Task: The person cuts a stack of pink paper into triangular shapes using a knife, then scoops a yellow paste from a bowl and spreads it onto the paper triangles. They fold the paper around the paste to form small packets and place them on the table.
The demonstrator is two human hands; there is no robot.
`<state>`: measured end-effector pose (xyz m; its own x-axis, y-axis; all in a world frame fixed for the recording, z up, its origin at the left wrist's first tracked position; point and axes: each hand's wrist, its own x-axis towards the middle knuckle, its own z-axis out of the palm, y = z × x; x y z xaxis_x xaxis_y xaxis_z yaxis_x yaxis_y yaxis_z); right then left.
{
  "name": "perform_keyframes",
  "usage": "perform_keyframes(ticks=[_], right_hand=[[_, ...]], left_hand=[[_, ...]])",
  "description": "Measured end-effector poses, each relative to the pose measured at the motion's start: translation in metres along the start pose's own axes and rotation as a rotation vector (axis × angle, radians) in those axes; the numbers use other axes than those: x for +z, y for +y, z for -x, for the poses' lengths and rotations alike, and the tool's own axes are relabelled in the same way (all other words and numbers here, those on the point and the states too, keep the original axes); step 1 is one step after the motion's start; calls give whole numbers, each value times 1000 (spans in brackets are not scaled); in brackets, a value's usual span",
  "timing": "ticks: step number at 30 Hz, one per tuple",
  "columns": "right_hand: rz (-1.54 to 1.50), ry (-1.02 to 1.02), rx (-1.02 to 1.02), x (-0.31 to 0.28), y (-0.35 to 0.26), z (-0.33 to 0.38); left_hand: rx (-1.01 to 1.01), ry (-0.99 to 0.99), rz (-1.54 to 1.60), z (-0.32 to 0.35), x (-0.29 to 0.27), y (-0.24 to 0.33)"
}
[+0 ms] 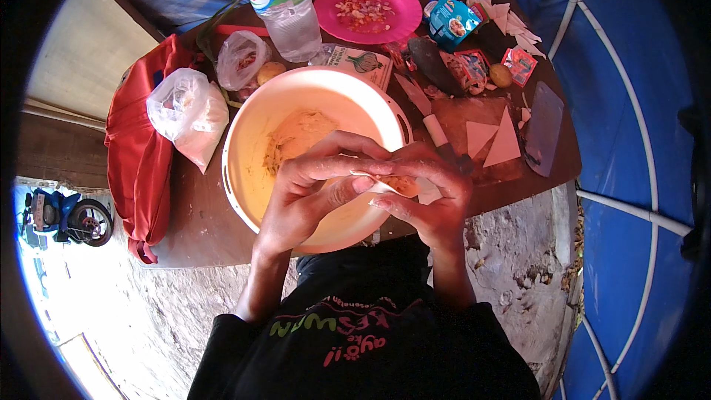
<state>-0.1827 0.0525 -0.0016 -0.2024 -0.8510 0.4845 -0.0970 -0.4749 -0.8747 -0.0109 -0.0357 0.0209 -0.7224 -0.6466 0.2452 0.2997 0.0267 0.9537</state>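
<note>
Above the near right part of a large cream basin [235, 122], my left hand [307, 189] and my right hand [438, 196] meet. Between their fingertips is a small, pale dough wrapper [385, 187], partly folded around an orange-brown filling [404, 184]. Both hands are closed on its edges, thumbs on the near side. A patch of similar filling [300, 132] clings to the basin's inside. To the right, triangular wrapper sheets [505, 139] lie on a wooden cutting board [463, 112], beside a knife [433, 127].
A water bottle [292, 26] and a pink plate [404, 11] of chopped bits stand at the back. Left are a bag of white powder [200, 122] and red cloth [144, 155]. A dark mortar-like piece [437, 67], packets [453, 24] and a translucent cleaver-shaped sheet [544, 130] lie right.
</note>
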Motion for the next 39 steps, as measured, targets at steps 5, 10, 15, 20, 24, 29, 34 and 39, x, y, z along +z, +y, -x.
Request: perform_keyframes(ticks=[5,10,15,20,24,29,34,39], right_hand=[[-60,31,37,1,2,1],[-157,52,95,1,6,5],[-255,52,106,-1,9,4],[-235,46,134,-1,3,5],[-300,71,215,-3,1,7],[-222,62,181,-7,4,9],[-225,31,264,-6,-1,8],[-132,-4,271,-2,-7,2]], left_hand=[[-27,-12,-20,2,-2,3],[-38,-43,-18,1,-2,4],[-37,-53,-3,1,-2,0],[-46,27,44,2,0,-8],[-73,74,45,4,-6,-8],[-75,120,45,6,-4,-8],[-54,160,55,8,-2,-9],[-95,177,49,9,-2,-10]])
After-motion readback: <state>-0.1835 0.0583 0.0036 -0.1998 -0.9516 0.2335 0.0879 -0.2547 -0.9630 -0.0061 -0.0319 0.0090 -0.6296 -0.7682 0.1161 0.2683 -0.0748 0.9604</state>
